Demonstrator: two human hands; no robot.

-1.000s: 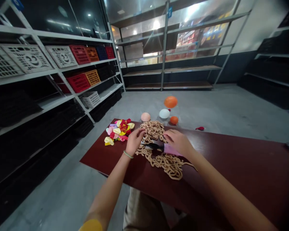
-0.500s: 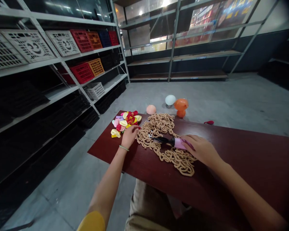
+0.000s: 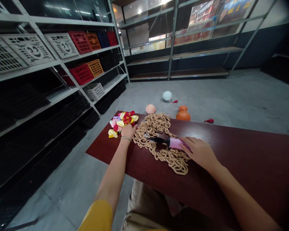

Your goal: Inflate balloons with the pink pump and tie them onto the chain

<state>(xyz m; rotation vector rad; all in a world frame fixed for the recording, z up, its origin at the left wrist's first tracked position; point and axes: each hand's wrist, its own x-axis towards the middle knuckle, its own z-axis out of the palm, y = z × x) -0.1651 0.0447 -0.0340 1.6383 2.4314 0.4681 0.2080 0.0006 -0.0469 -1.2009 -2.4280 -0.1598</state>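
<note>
The big orange balloon [image 3: 183,116] had dropped low on the floor, and the small orange balloon [image 3: 183,108] sat behind it. The left hand [image 3: 128,131] was at the edge of a heap of flat balloons [image 3: 121,121], with its fingers [image 3: 132,127] bent. I could not tell if they held one. The right hand [image 3: 199,152] lay open, with its fingers [image 3: 186,144] on the pink end of a pink and black balloon pump [image 3: 174,143]. The pump sat on a pile of curly tan cord [image 3: 159,123] in the middle of the dark red surface [image 3: 231,150]. The floor had four round balloons and two small red flat balloons [image 3: 208,121].
</note>
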